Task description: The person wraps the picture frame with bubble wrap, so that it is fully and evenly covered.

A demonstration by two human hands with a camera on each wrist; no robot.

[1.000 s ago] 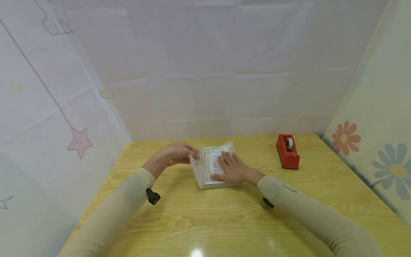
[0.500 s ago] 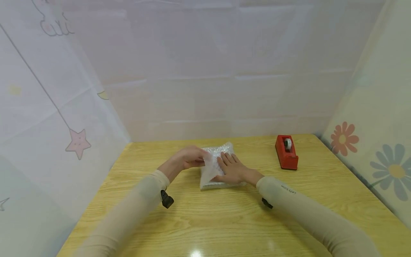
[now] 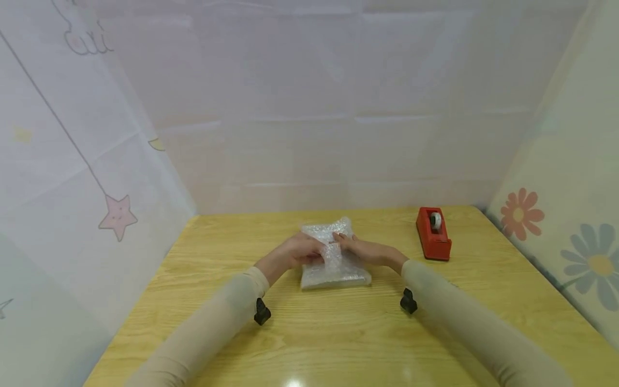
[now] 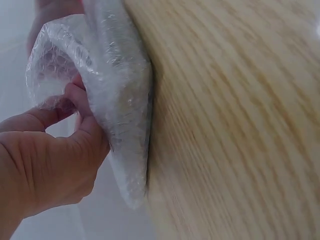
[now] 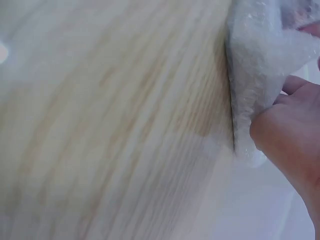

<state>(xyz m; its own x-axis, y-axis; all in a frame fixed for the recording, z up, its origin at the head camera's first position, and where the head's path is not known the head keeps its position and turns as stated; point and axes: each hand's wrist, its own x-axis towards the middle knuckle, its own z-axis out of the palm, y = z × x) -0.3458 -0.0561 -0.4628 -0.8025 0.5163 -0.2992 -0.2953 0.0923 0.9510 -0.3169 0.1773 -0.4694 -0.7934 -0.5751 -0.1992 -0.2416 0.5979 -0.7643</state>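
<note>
A flat rectangular parcel in clear bubble wrap (image 3: 333,277) lies on the table. My left hand (image 3: 301,250) is at its left side; in the left wrist view, thumb and fingers (image 4: 75,97) pinch a raised, curled flap of the bubble wrap. My right hand (image 3: 362,250) rests against the parcel's right side, its fingers reaching over the top. In the right wrist view the wrap partly hides the right fingers, while the palm side (image 5: 285,125) touches the parcel's edge. The item inside is hidden under the wrap.
A red tape dispenser (image 3: 433,236) with a white roll stands at the back right of the wooden table (image 3: 309,333). Patterned cloth walls (image 3: 329,134) rise behind the table and on both sides.
The left hand has moved right, folding the bubble wrap flap over the parcel's top. The right hand has gone from lying flat on top to the right side, turned on edge.
</note>
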